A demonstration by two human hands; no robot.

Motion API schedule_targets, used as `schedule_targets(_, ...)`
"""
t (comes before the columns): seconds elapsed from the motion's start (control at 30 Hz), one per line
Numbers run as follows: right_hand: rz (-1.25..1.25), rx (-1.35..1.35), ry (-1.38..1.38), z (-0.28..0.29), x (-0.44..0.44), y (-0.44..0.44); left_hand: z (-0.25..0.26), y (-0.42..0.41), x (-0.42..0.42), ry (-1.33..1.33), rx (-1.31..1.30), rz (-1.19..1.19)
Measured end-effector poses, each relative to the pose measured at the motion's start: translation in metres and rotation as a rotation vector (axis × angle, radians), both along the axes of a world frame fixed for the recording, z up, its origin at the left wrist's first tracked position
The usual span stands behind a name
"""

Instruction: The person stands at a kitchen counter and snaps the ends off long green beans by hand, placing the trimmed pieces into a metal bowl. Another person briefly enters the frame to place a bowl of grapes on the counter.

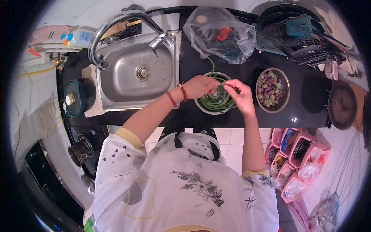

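Note:
Long green beans (216, 105) lie coiled in a round bowl (199, 108) on the black countertop. Above the bowl, my left hand (200, 87) pinches a piece of long bean, its fingers pointing right. My right hand (241, 95) meets it from the other side, thumb and fingertips pinching the same green piece. The fingertips are nearly touching, so the gripped part is mostly hidden. One bean end (211, 64) sticks out past the bowl's far rim towards a clear plastic bag (200, 32).
A metal bowl of grapes (270, 90) stands right of the beans. To the left are a steel sink (127, 84) with an arched faucet (116, 17) and a dark green lidded pot (75, 97). Pink storage bins (301, 162) stand below the counter at right.

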State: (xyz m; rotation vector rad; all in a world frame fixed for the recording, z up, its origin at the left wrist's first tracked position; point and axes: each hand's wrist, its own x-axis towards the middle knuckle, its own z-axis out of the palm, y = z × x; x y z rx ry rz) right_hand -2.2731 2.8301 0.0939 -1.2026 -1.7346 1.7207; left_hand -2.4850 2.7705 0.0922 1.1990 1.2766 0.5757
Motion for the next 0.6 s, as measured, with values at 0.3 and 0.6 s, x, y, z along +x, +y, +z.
schedule_targets(0.3,0.019,0.259,-0.042,-0.006,-0.025,-0.052,-0.064,-0.005,-0.006,0.048,-0.013,0.708)
schedule_targets(0.6,0.214,0.339,-0.221,-0.002,-0.018,-0.027,-0.017,-0.019,0.001,0.110,-0.037,-0.046)
